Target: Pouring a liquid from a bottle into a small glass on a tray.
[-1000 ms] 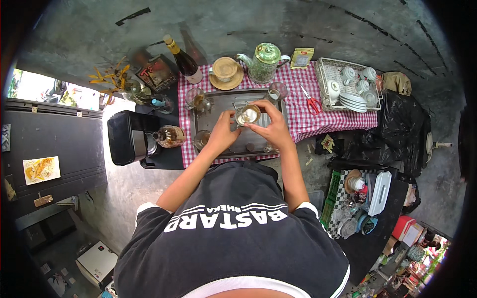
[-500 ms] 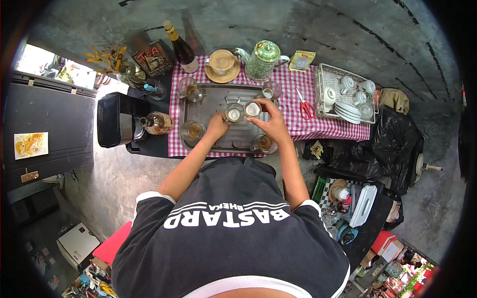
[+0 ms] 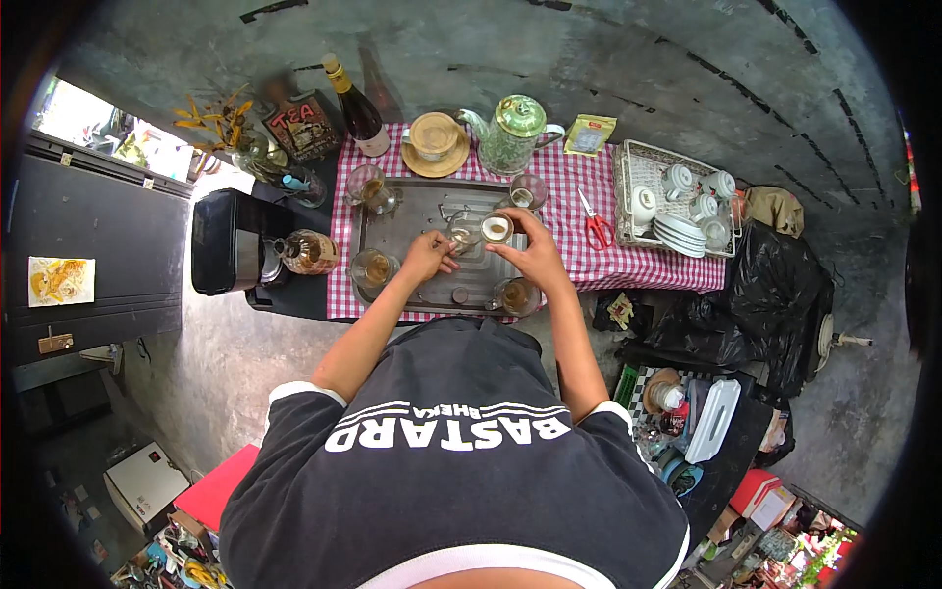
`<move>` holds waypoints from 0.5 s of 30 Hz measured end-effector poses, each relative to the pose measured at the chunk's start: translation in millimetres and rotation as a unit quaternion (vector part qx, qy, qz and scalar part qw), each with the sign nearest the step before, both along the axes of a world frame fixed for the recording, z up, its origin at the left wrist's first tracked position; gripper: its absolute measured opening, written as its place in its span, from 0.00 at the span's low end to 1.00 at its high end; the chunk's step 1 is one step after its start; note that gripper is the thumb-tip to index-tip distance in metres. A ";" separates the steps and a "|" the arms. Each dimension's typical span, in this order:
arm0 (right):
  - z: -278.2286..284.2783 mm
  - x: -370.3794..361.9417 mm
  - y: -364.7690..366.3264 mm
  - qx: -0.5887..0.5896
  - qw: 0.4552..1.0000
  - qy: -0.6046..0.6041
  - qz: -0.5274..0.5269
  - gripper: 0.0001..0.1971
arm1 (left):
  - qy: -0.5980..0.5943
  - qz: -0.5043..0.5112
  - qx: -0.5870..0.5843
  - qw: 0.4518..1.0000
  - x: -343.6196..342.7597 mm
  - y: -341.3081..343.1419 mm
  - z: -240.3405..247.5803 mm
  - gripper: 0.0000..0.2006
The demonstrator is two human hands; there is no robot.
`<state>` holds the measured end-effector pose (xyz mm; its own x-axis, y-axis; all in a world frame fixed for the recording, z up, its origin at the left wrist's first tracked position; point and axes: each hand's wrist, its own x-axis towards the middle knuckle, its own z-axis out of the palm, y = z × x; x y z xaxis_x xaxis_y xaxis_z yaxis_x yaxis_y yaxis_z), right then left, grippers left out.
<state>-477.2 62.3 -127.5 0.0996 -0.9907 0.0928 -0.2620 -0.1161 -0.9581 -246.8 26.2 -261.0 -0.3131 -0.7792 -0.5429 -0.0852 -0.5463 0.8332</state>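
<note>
My left hand (image 3: 428, 258) grips a clear glass mug (image 3: 463, 230) by its near-left side, over the middle of the tray. Just right of it, my right hand (image 3: 536, 250) has its thumb and fingers round a small round glass (image 3: 497, 228) with a pale whitish inside; the two rims nearly meet. Beneath both lies a dark metal serving tray (image 3: 420, 218). Glass mugs with some brown in them stand near its corners: far left (image 3: 377, 192), near left (image 3: 374, 267), near right (image 3: 514, 296) and far right (image 3: 524, 194). A small dark round piece (image 3: 459, 295) sits at the tray's near side.
Behind the tray stand a dark bottle (image 3: 359, 113), a lidded cup (image 3: 433, 135) on a saucer, a green-patterned teapot (image 3: 512, 137) and a yellow packet (image 3: 590, 135). Red scissors (image 3: 597, 231) lie on the checked cloth (image 3: 569, 260). A white dish basket (image 3: 628, 172) stands right, a black machine (image 3: 235, 236) left.
The view has tilted a little, so the table sits slightly lower. My left fingers look more spread on the mug, and the right-hand glass is angled slightly differently.
</note>
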 end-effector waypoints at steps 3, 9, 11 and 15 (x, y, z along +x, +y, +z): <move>0.5 -5.6 0.1 0.003 1.000 0.015 -0.004 0.28 | 0.000 -0.017 -0.001 1.000 -0.3 -1.6 10.7 0.10; 14.6 -13.1 -2.7 0.004 0.999 0.049 0.011 0.28 | -0.014 -0.046 -0.036 0.998 -0.3 -0.9 48.3 0.10; 16.2 -14.0 -3.7 -0.008 0.998 0.054 0.013 0.29 | -0.020 -0.053 -0.051 0.997 -0.2 0.2 66.2 0.10; 17.7 -15.5 -7.3 -0.015 0.997 0.070 0.026 0.29 | -0.058 -0.080 -0.097 0.990 -0.4 1.6 101.1 0.10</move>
<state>-492.7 54.9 -109.8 0.1656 -0.9807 0.1041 -0.3866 -0.1617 -0.9080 -247.2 27.8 -159.8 -0.3860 -0.8173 -0.4278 -0.2590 -0.3491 0.9006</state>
